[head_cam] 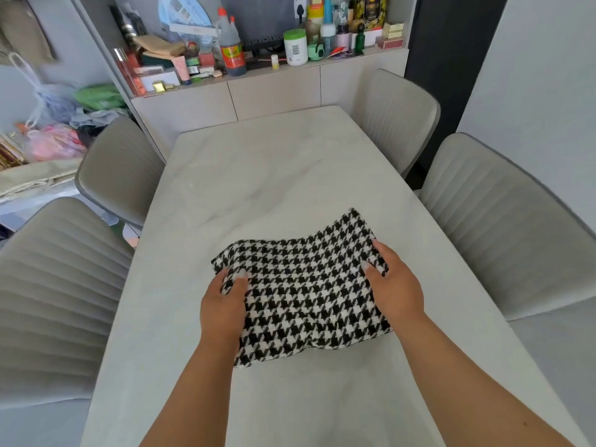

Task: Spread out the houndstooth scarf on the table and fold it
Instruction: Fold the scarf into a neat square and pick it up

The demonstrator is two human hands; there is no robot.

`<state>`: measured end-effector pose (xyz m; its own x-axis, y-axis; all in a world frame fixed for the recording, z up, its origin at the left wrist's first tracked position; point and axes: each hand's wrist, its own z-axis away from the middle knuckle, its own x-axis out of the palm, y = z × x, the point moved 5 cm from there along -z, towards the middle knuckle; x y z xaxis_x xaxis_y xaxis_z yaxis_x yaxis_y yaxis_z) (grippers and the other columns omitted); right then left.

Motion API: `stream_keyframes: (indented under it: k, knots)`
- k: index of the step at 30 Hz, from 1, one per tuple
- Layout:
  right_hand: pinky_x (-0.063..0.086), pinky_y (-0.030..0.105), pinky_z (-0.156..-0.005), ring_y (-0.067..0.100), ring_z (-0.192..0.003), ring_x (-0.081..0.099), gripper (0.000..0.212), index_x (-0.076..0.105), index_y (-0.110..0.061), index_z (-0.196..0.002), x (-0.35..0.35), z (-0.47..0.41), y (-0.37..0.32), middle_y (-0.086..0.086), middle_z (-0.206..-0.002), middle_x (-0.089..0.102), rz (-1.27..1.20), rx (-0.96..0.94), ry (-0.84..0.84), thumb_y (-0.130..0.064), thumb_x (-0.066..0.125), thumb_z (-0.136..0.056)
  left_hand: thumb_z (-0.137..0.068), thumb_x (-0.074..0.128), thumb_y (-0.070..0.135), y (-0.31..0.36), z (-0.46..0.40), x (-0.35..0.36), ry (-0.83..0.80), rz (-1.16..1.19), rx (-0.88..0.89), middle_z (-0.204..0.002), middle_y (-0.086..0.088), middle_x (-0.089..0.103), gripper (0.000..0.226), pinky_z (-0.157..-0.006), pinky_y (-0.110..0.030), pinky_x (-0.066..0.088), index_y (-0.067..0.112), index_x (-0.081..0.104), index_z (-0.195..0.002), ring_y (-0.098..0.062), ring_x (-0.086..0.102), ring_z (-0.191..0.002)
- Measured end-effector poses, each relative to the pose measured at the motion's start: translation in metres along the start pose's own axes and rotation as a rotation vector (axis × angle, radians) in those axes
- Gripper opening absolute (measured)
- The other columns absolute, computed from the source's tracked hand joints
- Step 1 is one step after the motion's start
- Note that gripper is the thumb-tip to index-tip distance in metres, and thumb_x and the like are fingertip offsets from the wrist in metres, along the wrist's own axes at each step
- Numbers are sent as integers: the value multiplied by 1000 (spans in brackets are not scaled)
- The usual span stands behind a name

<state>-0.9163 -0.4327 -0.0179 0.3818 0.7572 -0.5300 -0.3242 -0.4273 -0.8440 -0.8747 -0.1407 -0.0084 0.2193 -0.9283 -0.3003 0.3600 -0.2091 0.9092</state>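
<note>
2 hands work the houndstooth scarf (306,291), which lies folded into a compact, roughly rectangular pad on the near half of the pale marble-look table (258,175). At the scarf's left edge, the left hand (225,304) pinches the cloth, thumb on top and fingers tucked beneath the fold. On the right edge, the right hand (392,285) grips the fabric likewise, its fingers curled over the border near the far right corner, which lifts slightly. 4 grey padded chairs (503,227) surround the table, and a cluttered sideboard (274,88) stands beyond its far end.
</note>
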Motion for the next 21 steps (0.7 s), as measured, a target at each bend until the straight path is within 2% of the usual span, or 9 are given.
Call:
stream_keyframes:
  k: [5, 9, 11, 14, 17, 18, 21]
  knots:
    - [41, 24, -88, 14, -113, 56, 47, 39, -42, -141, -55, 23, -5, -11, -138, 52, -30, -24, 117, -39, 51, -95, -89, 60, 48, 31, 39, 12, -34, 29, 67, -126, -5, 60, 52, -96, -40, 48, 31, 50, -136, -23, 58, -112]
    - [39, 24, -83, 8, -99, 53, 48, 40, -42, -141, -96, 54, -3, -10, -133, 54, -22, -12, 230, -38, 52, -95, -89, 60, 46, 52, 76, 19, -94, 55, 140, -120, 3, 61, 51, -86, -31, 45, 29, 50, -137, -13, 59, -101]
    - [40, 24, -82, 5, -95, 51, 48, 40, -41, -141, -115, 74, -1, -13, -130, 54, -32, -12, 280, -37, 52, -95, -90, 61, 45, 58, 97, 22, -135, 68, 170, -125, 2, 60, 50, -88, -30, 45, 29, 50, -136, -16, 58, -107]
    - [44, 26, -78, 9, -86, 56, 48, 39, -42, -141, -145, 109, 6, -11, -118, 57, -38, 12, 349, -37, 52, -95, -90, 60, 45, 65, 129, 26, -186, 67, 204, -127, 2, 58, 48, -90, -30, 44, 31, 51, -135, -17, 56, -110]
    - [48, 27, -69, 13, -73, 61, 48, 39, -43, -140, -177, 141, 14, -8, -96, 61, -34, 35, 420, -34, 52, -94, -90, 60, 46, 71, 161, 35, -247, 84, 226, -124, 4, 58, 47, -89, -30, 44, 31, 52, -134, -15, 56, -107]
    - [48, 27, -70, 12, -73, 61, 48, 39, -42, -140, -189, 151, 17, -10, -94, 59, -31, 43, 442, -34, 53, -94, -90, 60, 47, 73, 171, 40, -270, 93, 229, -121, 5, 58, 47, -86, -29, 44, 31, 52, -133, -13, 57, -102]
    - [49, 28, -81, 9, -85, 61, 48, 39, -40, -140, -224, 175, 29, -18, -108, 53, -11, 66, 504, -34, 52, -94, -91, 59, 47, 79, 201, 61, -333, 93, 245, -113, 10, 55, 47, -79, -25, 40, 29, 53, -134, -6, 54, -90]
